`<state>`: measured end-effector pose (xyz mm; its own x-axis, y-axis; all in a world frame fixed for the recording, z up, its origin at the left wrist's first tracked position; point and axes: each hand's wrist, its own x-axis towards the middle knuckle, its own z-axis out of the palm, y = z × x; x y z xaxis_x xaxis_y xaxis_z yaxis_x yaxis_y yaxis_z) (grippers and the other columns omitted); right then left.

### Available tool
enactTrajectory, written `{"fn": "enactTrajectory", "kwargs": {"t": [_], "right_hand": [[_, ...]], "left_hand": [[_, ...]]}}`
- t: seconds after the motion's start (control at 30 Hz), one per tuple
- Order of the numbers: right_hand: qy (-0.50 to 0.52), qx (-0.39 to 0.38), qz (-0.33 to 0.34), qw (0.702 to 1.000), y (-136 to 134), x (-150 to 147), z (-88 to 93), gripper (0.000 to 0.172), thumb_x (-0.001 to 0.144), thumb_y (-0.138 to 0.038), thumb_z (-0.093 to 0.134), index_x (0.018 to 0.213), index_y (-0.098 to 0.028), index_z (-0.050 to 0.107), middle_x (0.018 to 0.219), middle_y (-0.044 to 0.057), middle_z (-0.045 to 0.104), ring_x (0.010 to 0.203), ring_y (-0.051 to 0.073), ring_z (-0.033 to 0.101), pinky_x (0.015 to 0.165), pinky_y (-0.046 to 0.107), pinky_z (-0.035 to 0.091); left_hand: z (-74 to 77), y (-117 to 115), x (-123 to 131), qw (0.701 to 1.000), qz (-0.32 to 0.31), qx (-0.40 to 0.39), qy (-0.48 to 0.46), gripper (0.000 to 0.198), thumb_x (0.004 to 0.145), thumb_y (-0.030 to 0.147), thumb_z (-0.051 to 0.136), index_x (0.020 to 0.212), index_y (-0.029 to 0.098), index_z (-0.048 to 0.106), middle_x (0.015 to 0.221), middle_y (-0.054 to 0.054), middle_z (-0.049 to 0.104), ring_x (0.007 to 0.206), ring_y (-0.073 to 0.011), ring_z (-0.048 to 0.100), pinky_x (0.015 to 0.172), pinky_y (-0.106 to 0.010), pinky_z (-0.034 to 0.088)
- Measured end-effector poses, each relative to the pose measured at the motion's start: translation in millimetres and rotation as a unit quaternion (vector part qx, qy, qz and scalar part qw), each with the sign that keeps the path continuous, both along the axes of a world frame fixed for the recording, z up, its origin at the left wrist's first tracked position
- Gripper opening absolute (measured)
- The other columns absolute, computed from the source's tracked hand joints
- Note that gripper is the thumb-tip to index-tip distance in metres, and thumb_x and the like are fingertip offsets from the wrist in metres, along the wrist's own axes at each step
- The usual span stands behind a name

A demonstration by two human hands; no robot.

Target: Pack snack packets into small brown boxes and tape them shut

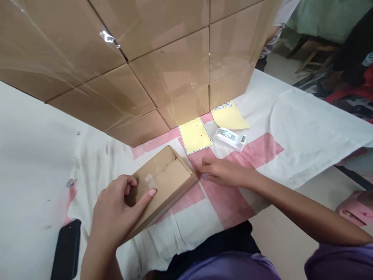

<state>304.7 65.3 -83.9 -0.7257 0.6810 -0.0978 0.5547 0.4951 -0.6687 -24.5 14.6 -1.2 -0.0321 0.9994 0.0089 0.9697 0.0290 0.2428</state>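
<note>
A small brown cardboard box lies on a white and pink cloth in front of me, with a short strip of clear tape on its top. My left hand grips the box's near end, thumb pressed on the top by the tape. My right hand rests on the cloth at the box's far right corner, its fingers pinched together on something small that I cannot make out.
A tall stack of plastic-wrapped cartons fills the back. Two yellow sticker sheets and a white tape dispenser lie beyond the box. A black phone sits at the lower left. Pink footwear shows at right.
</note>
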Motion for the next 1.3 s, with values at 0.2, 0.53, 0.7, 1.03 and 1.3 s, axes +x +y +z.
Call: {"fn": "enactTrajectory", "kwargs": {"t": [0.2,0.53,0.7,1.03,1.3], "right_hand": [[0.001,0.001,0.006,1.000,12,-8,-6.6,0.016,0.089,-0.006,0.049,0.086,-0.017,0.060,0.095,0.004,0.056,0.068,0.013,0.047,0.059,0.028,0.030],[0.229,-0.248,0.059,0.939,42,-9,15.3,0.019,0.083,-0.021,0.072,0.077,-0.018,0.054,0.075,-0.005,0.051,0.064,0.008,0.045,0.059,0.023,0.035],[0.269,-0.272,0.057,0.922,53,-17,-5.1,0.013,0.081,-0.021,0.077,0.081,-0.016,0.065,0.072,-0.004,0.059,0.065,0.009,0.054,0.061,0.022,0.040],[0.284,-0.276,0.077,0.915,51,-10,-7.5,0.005,0.089,-0.020,0.073,0.087,-0.016,0.075,0.083,0.001,0.075,0.077,0.011,0.068,0.069,0.023,0.049],[0.286,-0.284,0.117,0.908,49,-17,-11.9,0.010,0.090,-0.021,0.074,0.082,-0.015,0.074,0.078,0.000,0.073,0.073,0.010,0.067,0.066,0.020,0.047]], "left_hand": [[1.4,-1,-1,1.000,-0.004,-0.004,0.002,0.047,0.080,0.071,0.060,0.086,0.026,0.046,0.076,0.002,0.049,0.071,-0.0207,0.052,0.067,-0.036,0.038],[-4.0,-4,-23,0.996,-0.084,0.015,-0.016,0.035,0.084,0.057,0.063,0.084,0.026,0.048,0.076,0.002,0.047,0.072,-0.0188,0.049,0.067,-0.034,0.038],[-2.1,-1,-34,0.978,-0.201,0.045,-0.023,0.025,0.088,0.045,0.064,0.084,0.026,0.048,0.078,0.002,0.050,0.071,-0.0181,0.048,0.066,-0.033,0.037],[4.1,0,-42,0.955,-0.294,0.028,-0.030,0.020,0.084,0.031,0.065,0.088,0.026,0.047,0.081,-0.001,0.051,0.076,-0.0207,0.048,0.066,-0.035,0.037],[5.4,5,-39,0.939,-0.338,0.055,-0.017,0.017,0.084,0.030,0.063,0.086,0.025,0.048,0.078,-0.001,0.051,0.074,-0.0195,0.048,0.064,-0.033,0.038]]}}
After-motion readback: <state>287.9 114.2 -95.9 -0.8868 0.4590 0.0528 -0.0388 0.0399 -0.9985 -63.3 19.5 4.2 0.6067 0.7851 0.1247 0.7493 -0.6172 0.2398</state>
